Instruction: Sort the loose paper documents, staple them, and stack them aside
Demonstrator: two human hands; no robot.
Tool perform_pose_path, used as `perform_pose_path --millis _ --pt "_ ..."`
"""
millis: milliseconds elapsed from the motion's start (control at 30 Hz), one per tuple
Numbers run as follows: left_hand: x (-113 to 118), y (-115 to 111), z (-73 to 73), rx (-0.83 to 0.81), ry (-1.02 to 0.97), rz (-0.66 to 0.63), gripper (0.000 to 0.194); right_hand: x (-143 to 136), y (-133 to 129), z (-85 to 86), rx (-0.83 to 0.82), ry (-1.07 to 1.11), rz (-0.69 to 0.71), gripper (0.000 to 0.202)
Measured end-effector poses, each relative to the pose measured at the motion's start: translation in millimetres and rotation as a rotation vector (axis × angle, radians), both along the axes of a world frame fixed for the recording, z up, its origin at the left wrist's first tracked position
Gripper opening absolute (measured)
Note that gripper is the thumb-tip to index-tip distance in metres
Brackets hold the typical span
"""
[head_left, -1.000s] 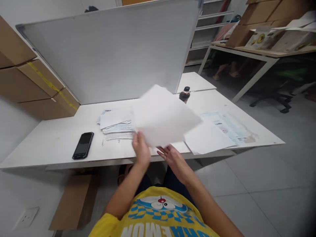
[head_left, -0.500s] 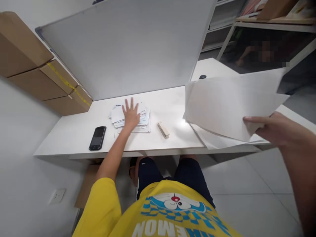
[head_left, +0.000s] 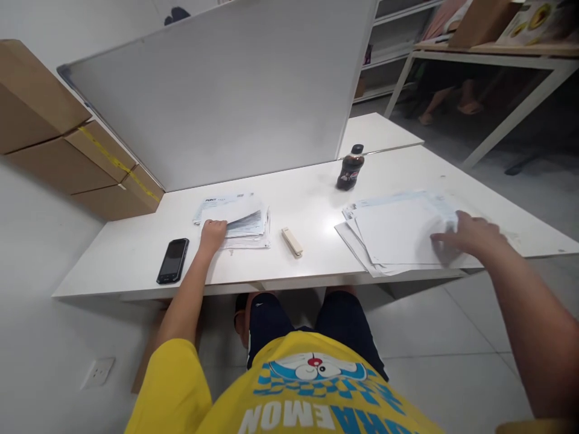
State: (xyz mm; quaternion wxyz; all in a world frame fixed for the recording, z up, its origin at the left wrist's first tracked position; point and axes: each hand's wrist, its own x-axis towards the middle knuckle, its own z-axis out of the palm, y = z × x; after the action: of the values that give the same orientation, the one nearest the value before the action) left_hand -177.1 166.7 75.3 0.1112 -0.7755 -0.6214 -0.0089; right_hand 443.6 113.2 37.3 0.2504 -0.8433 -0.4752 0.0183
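Note:
My left hand (head_left: 213, 234) pinches the near left edge of a top sheet of paper (head_left: 230, 210) on the left pile. That sheet is partly raised, and a dark gap shows below its right side. Under it lies the rest of the paper pile (head_left: 253, 242). At the right, my right hand (head_left: 474, 236) hovers with fingers apart at the right edge of another stack of paper (head_left: 398, 232); whether a fingertip touches it I cannot tell. A cream stapler (head_left: 292, 241) lies between the two piles.
A black phone (head_left: 173, 260) lies left of the left pile. A dark soda bottle (head_left: 350, 167) stands behind the right stack. Cardboard boxes (head_left: 90, 160) and a whiteboard (head_left: 217, 102) border the white table (head_left: 312, 199). Another person's legs (head_left: 441, 102) show under a far desk.
My right hand has put its sheets down on the right stack and let go. My left hand went from lying spread on the left pile to gripping a sheet. The bottle has come into full view.

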Motion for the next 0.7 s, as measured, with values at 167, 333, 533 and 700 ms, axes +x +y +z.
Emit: perform_pose_path --millis 167,333,533,700 --pt "37.2 -46.9 -9.9 0.177 -0.108 -0.09 0.031 -106.7 -30.9 35.8 0.025 0.514 0.251 0.036" --pt "91.0 -108.1 -42.6 0.238 -0.336 -0.246 0.028 -236.6 -55.8 45.0 -0.208 1.226 0.697 0.041" --pt "121.1 -148.7 -65.0 0.208 -0.439 -0.23 0.036 -267.2 -44.7 30.2 -0.043 0.983 0.615 0.032" --pt "109.2 -150.3 -72.2 0.154 -0.389 0.012 0.072 -226.1 -37.7 21.1 0.058 0.694 0.5 0.017"
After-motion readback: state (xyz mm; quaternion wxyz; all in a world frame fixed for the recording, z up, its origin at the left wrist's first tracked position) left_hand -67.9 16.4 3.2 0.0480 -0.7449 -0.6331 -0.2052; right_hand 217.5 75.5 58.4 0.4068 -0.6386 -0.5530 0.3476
